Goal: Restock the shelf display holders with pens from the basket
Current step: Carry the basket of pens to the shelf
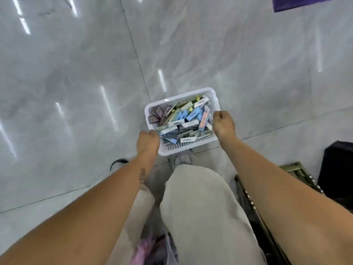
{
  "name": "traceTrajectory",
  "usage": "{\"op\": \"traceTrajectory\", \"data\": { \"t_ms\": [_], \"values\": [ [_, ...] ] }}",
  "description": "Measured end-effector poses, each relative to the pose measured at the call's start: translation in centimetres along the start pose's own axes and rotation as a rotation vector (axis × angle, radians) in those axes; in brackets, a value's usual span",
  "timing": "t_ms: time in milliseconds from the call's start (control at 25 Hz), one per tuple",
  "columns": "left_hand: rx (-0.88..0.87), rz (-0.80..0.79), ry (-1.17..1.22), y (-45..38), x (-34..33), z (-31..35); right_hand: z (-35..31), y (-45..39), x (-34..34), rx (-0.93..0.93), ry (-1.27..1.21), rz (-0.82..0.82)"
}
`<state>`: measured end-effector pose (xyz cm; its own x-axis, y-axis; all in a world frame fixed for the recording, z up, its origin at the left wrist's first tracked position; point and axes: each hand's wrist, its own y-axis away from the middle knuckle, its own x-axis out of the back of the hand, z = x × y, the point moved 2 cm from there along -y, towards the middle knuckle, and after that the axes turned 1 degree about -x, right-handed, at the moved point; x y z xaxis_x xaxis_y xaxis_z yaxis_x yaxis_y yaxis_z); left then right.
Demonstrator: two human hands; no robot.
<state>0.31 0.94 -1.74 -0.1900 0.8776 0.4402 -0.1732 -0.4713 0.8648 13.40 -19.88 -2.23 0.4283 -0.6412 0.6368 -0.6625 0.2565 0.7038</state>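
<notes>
A white plastic basket (172,99) hangs low over the grey tiled floor, packed with several small pen boxes (188,119) in blue, white, green, pink and purple. My left hand (148,142) grips the basket's near left rim, fingers curled over the edge. At the right rim my right hand (223,123) does the same. Both arms reach straight down from the bottom of the view. No shelf or display holder is in view.
Glossy grey floor tiles (76,83) fill the left and top. My light trousers and a grey shoe (183,159) sit just below the basket. A black object (338,169) and a green metal frame (294,168) stand at the right. A purple sheet (298,3) lies top right.
</notes>
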Motion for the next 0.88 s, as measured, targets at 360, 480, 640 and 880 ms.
{"op": "traceTrajectory", "data": {
  "t_ms": [360,480,640,880],
  "values": [
    [-0.009,0.08,0.049,-9.1,-5.9,-2.2,4.0,-9.3,-3.9,-0.067,0.073,0.054],
    [-0.122,0.185,0.018,-8.6,-4.0,-1.4,3.4,-8.7,-3.3,-0.058,0.053,0.084],
    [-0.246,0.299,0.032,-4.0,2.5,1.5,0.2,-3.1,-0.4,-0.001,-0.077,0.13],
    [-0.368,0.411,0.229,9.3,14.9,7.3,-8.5,9.6,8.8,0.189,-0.209,0.147]
  ]
}}
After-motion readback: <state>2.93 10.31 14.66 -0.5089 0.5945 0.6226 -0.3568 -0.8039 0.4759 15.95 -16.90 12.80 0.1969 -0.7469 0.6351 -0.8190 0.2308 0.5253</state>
